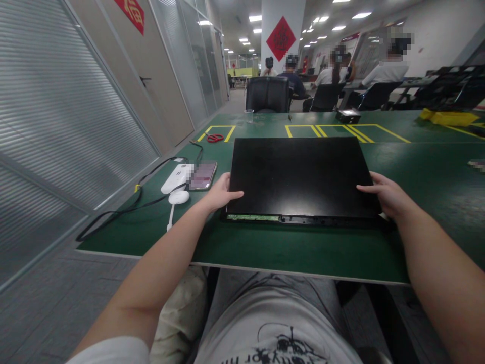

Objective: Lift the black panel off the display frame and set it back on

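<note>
A flat black display panel (pixel 299 174) lies over the green table in front of me, its wide face turned up. Along its near edge runs a strip of green circuit board (pixel 253 218) on the left half. My left hand (pixel 223 193) grips the panel's left side, thumb on the top face and the other fingers hidden at the edge. On the opposite side my right hand (pixel 388 194) holds the panel the same way, thumb on top. Whether the panel rests fully on the table I cannot tell.
Left of the panel lie a phone (pixel 203 175), a white device (pixel 177 178), a round white piece (pixel 179 197) and a black cable (pixel 109 215). Red-handled scissors (pixel 215 137), a clear cup (pixel 249 116) and a small black box (pixel 347 117) sit farther back. Several people sit beyond.
</note>
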{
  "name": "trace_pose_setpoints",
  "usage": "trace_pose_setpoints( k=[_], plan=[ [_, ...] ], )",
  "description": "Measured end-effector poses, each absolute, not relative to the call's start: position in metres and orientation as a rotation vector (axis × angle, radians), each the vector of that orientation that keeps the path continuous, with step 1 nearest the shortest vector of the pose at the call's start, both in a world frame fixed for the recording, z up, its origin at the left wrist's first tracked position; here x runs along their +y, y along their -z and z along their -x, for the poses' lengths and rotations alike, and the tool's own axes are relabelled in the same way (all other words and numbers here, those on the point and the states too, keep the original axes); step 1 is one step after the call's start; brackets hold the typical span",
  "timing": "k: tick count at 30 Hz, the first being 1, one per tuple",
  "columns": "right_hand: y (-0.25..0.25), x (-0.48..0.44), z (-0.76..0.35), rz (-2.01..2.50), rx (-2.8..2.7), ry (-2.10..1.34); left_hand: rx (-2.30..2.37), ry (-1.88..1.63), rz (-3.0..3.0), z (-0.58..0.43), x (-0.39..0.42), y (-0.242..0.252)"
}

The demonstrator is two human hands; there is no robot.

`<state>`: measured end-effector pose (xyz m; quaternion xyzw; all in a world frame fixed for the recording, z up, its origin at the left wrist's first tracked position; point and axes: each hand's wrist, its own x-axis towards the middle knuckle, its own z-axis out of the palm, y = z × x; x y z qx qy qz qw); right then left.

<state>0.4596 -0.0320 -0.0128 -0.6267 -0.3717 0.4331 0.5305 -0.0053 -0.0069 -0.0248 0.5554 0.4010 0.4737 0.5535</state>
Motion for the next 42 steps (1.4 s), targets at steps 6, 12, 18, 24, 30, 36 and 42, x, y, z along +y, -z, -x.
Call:
trace_pose_setpoints(
  k=[6,12,18,24,30,36,42],
  plan=[
    [0.013,-0.031,-0.459,1.498,-0.876,-1.021,0.928,-1.139,-1.331,0.007,-0.006,0.027],
    [0.018,-0.029,-0.462,1.488,-0.886,-0.98,0.905,-1.138,-1.359,0.007,-0.003,0.03],
    [0.025,-0.025,-0.468,1.464,-0.929,-0.945,0.908,-1.135,-1.358,0.006,-0.004,0.029],
    [0.024,-0.024,-0.468,1.465,-0.917,-0.946,0.907,-1.133,-1.364,0.006,-0.005,0.028],
    [0.025,-0.025,-0.465,1.445,-0.904,-0.922,0.92,-1.123,-1.372,0.008,-0.005,0.029],
    [0.027,-0.024,-0.467,1.45,-0.919,-0.924,0.919,-1.13,-1.374,0.008,-0.003,0.031],
    [0.025,-0.024,-0.467,1.44,-0.904,-0.951,0.905,-1.133,-1.368,0.007,-0.003,0.031]
  ],
)
